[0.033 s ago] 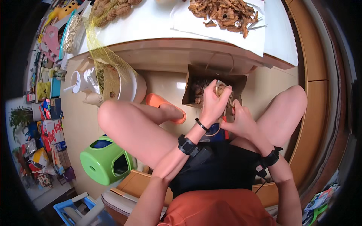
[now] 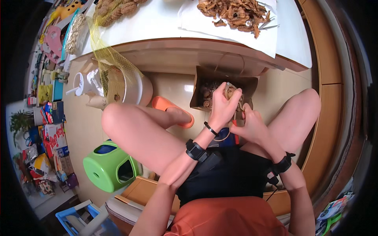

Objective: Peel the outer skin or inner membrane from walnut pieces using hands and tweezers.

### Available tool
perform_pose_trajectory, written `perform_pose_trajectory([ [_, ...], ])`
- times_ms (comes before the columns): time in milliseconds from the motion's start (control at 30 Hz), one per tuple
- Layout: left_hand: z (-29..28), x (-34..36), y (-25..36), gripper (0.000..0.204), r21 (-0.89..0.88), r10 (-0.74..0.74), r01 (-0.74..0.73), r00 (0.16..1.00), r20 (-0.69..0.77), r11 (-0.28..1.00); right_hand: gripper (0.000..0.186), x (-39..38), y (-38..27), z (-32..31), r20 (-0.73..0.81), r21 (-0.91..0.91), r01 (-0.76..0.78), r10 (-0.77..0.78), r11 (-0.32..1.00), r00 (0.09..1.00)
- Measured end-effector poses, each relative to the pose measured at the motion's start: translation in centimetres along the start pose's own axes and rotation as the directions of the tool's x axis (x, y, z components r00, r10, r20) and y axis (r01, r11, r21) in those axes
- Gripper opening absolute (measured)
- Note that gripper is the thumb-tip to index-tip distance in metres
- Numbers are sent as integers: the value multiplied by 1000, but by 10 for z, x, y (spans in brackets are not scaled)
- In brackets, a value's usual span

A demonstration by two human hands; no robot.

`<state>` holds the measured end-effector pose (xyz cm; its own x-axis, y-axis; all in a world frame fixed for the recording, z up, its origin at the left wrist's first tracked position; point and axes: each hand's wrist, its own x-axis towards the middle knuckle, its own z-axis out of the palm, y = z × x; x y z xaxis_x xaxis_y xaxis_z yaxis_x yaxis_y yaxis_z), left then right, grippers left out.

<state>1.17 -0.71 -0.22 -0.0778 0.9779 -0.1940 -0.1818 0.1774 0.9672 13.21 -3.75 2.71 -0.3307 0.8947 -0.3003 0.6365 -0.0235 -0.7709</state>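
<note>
Between my knees, both my hands are together over a brown paper bag (image 2: 200, 74). My left hand (image 2: 223, 104) is closed, pinching a pale brown roundish piece (image 2: 233, 93) between thumb and fingers; its exact kind is hard to make out. Just right of it and lower, my right hand (image 2: 254, 125) is closed, thumb and forefinger bent close to the underside of that piece. What the right fingers grip is mostly hidden. Inside the bag lie several small brownish and greyish pieces (image 2: 207, 94). A blue and red object (image 2: 227, 137) shows below my hands.
Ahead is a white table (image 2: 157, 29) with dried brown strips (image 2: 238, 15) on white paper and walnuts (image 2: 114, 11) in yellow netting (image 2: 114, 59). The netting hangs over a white bin (image 2: 143, 90). An orange slipper (image 2: 169, 106) and green stool (image 2: 106, 167) are at left.
</note>
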Motion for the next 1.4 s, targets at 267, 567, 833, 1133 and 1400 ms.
perform_pose_trajectory([
  [267,1,3,-9,22,89,37,-34,999,-29,995,32,1,10,4,10,9,-51,51,999,999],
  [567,-19,13,17,30,-490,-292,483,861,416,725,15,-6,0,-26,196,619,-321,255,717,947],
  [833,-26,14,23,32,-499,-277,495,850,448,711,7,-13,1,-36,278,776,-339,194,532,941],
  [1133,-25,17,12,32,-341,-344,506,832,436,792,18,-16,16,-24,-10,390,-113,127,914,992],
  [1400,-13,13,16,33,-457,-315,424,901,297,782,28,-9,17,-21,5,238,-117,119,964,993],
])
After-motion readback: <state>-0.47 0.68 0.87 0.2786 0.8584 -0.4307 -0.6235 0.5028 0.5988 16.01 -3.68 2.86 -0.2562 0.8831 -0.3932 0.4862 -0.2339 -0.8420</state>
